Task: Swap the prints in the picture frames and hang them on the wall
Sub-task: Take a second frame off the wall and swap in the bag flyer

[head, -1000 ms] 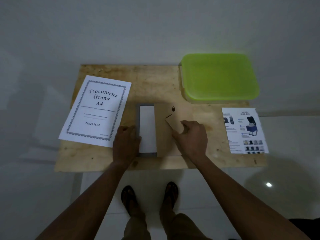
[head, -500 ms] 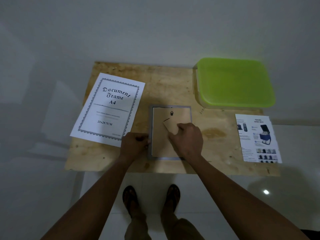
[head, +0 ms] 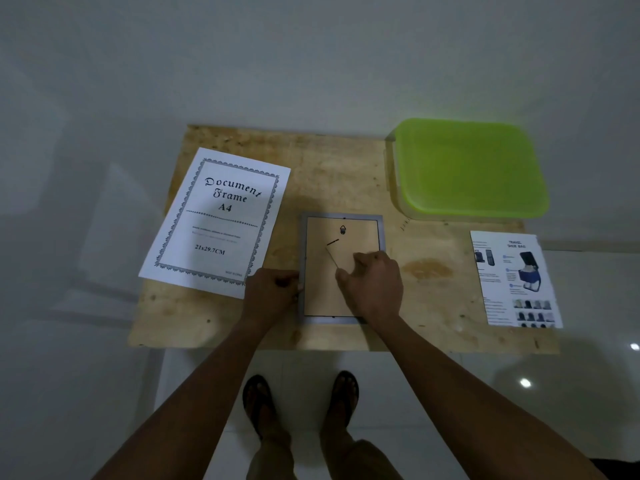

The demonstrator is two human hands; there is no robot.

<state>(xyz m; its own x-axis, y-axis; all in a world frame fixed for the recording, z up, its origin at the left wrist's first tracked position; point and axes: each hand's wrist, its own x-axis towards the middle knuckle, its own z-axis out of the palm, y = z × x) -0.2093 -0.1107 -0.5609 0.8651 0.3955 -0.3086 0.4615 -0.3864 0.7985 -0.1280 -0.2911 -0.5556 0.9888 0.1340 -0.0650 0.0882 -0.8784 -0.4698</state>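
Frame [head: 343,216] face down on the desk [head: 346,168], both hands on it
It sits mid front edge; fingers of the left hand [head: 272,289] curl round its left side, fingers of the right hand [head: 374,285] pinch the cardboard stand [head: 341,256].

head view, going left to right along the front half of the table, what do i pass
Document Frame A4 sheet → picture frame, lying face down → travel shoe bag leaflet
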